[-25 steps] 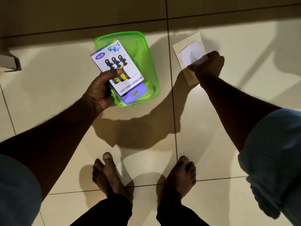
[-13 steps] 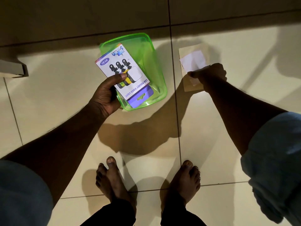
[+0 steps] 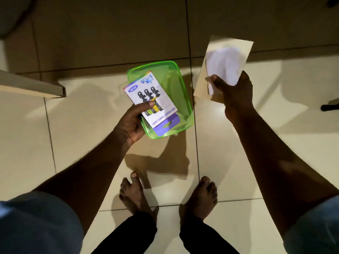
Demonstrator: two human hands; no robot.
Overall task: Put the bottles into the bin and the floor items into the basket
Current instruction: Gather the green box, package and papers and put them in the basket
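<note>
Pale floor tiles [image 3: 77, 143] lie under our bare feet. Our left hand [image 3: 131, 121] grips an LED light box [image 3: 156, 103] against a green container lid [image 3: 172, 79]. Our right hand [image 3: 233, 92] pinches a tan envelope [image 3: 220, 52], its long axis pointing away; no basket is in view.

- This looks like a room in a home, dimly lit, though which room cannot be told.
- Large glossy cream floor tiles [image 3: 88, 136] with dark grout lines cover the whole floor.
- The person stands on them with bare feet [image 3: 200, 197], as one does indoors at home.
- A pale furniture edge [image 3: 31, 87] juts in at the left, just above the tiles.
- A black chair foot [image 3: 329, 107] shows at the right edge.
</note>
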